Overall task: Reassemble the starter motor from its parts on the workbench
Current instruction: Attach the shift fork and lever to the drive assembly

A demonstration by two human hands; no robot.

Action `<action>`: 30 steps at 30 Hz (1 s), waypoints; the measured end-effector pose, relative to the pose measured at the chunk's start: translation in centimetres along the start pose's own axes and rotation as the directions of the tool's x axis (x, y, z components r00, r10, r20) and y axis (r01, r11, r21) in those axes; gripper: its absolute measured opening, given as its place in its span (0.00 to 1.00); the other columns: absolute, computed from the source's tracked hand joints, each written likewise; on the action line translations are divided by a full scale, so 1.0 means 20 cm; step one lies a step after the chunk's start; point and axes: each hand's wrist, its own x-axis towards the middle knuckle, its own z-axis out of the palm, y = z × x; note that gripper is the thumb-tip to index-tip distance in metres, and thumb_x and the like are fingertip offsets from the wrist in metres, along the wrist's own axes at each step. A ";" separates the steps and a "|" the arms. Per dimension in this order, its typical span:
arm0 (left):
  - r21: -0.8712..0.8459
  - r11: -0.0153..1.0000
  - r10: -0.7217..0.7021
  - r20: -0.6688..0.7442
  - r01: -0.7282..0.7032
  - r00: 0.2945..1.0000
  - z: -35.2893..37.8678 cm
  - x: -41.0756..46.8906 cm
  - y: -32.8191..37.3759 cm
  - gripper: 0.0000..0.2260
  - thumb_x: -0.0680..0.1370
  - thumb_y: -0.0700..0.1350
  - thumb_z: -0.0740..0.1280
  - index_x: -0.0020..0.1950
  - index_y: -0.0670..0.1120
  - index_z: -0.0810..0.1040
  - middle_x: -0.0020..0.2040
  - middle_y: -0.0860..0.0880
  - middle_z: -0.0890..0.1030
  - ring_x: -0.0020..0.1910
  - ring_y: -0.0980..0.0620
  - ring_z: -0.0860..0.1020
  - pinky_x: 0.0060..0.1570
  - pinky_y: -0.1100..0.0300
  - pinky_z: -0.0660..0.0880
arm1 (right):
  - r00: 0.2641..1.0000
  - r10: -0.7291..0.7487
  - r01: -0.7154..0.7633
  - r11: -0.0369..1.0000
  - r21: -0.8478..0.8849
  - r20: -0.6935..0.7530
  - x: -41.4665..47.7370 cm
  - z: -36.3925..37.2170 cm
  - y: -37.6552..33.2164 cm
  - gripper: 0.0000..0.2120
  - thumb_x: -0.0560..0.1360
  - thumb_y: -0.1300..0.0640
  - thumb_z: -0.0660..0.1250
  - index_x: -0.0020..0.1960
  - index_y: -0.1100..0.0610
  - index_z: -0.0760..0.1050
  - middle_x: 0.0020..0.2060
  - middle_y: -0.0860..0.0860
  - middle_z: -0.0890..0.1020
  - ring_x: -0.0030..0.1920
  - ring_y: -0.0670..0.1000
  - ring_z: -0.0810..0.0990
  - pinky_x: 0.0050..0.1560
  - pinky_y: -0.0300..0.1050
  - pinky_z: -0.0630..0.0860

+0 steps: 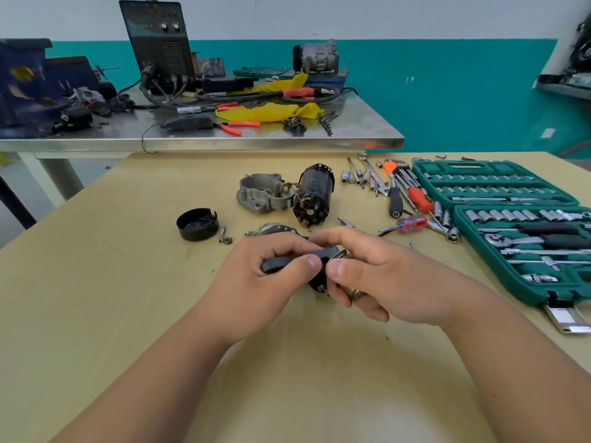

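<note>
Left hand (256, 279) and right hand (387, 282) both grip, fingers curled, one black starter part (287, 261) mid-table. Toward the far edge lie one black motor body (315, 193), one aluminium housing (260, 193) and one black cap (197, 224). Two socket cases (463, 167) line the right edge.

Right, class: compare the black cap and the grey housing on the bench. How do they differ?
The black cap is a shallow round cup; the grey housing is an irregular bare-metal casting with holes. The cap lies apart, open side up; the housing lies beside the motor body. Both rest on the workbench, unheld.
</note>
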 end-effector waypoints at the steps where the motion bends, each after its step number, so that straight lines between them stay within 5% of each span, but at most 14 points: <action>1: -0.022 1.000 -0.009 0.003 0.009 1.000 0.00 0.00 0.00 0.11 0.71 0.54 0.65 0.42 0.51 0.84 0.28 0.59 0.75 0.28 0.61 0.70 0.31 0.71 0.64 | 1.000 0.002 -0.002 1.000 0.007 0.004 0.00 0.00 0.00 0.15 0.79 0.49 0.59 0.65 0.43 0.66 0.31 0.44 0.77 0.23 0.43 0.66 0.26 0.39 0.67; 5: 0.012 1.000 0.028 0.006 -0.028 1.000 0.01 -0.01 -0.01 0.09 0.74 0.52 0.65 0.45 0.50 0.83 0.33 0.58 0.80 0.32 0.62 0.74 0.34 0.72 0.67 | 0.998 -0.017 0.014 0.998 -0.060 -0.052 0.02 0.01 0.01 0.17 0.76 0.46 0.60 0.64 0.43 0.67 0.31 0.43 0.78 0.24 0.44 0.68 0.28 0.41 0.68; 10: 0.049 0.997 0.070 -0.181 -0.062 0.981 0.06 -0.03 -0.03 0.07 0.74 0.54 0.65 0.51 0.59 0.79 0.41 0.57 0.83 0.40 0.57 0.79 0.40 0.67 0.74 | 0.968 -0.122 0.083 0.981 -0.178 -0.219 0.04 0.03 0.03 0.11 0.80 0.48 0.60 0.62 0.42 0.69 0.33 0.39 0.78 0.30 0.39 0.74 0.36 0.41 0.70; 15: 0.073 0.984 0.174 -0.257 -0.161 0.950 0.12 -0.05 -0.02 0.10 0.76 0.53 0.63 0.54 0.68 0.75 0.46 0.56 0.83 0.45 0.53 0.82 0.45 0.55 0.80 | 0.936 -0.174 0.142 0.982 -0.123 -0.306 0.04 0.09 0.02 0.15 0.74 0.41 0.56 0.60 0.37 0.68 0.30 0.37 0.76 0.30 0.38 0.74 0.30 0.32 0.66; 18: 0.095 0.970 0.242 -0.263 -0.225 0.934 0.12 -0.06 -0.01 0.12 0.77 0.52 0.64 0.56 0.68 0.73 0.47 0.57 0.82 0.45 0.54 0.82 0.44 0.59 0.79 | 0.918 -0.209 0.191 0.978 -0.085 -0.338 0.04 0.11 0.02 0.18 0.70 0.36 0.57 0.60 0.33 0.67 0.32 0.38 0.75 0.32 0.39 0.74 0.32 0.32 0.66; 23: 0.216 0.928 0.349 -0.220 -0.304 0.911 0.09 -0.07 -0.01 0.15 0.77 0.52 0.65 0.60 0.68 0.71 0.47 0.62 0.78 0.42 0.59 0.78 0.42 0.71 0.72 | 0.894 -0.320 0.275 0.944 -0.181 -0.313 0.01 0.12 0.01 0.17 0.71 0.38 0.58 0.59 0.29 0.66 0.45 0.38 0.78 0.43 0.43 0.78 0.43 0.42 0.73; 27: 0.332 0.895 0.379 -0.217 -0.297 0.900 0.01 -0.05 -0.03 0.13 0.76 0.59 0.66 0.61 0.62 0.74 0.51 0.62 0.77 0.50 0.58 0.77 0.49 0.67 0.71 | 0.870 -0.406 0.289 0.880 -0.376 -0.281 -0.01 0.11 -0.01 0.21 0.71 0.38 0.59 0.59 0.20 0.57 0.55 0.29 0.73 0.54 0.40 0.77 0.50 0.36 0.74; 30: 0.380 0.859 0.418 -0.132 -0.344 0.899 -0.03 -0.04 -0.04 0.14 0.78 0.55 0.66 0.62 0.54 0.76 0.56 0.58 0.78 0.55 0.53 0.77 0.53 0.64 0.70 | 0.860 -0.436 0.270 0.831 -0.487 -0.266 -0.01 0.10 -0.01 0.21 0.71 0.39 0.60 0.58 0.21 0.57 0.57 0.31 0.71 0.56 0.37 0.74 0.52 0.31 0.71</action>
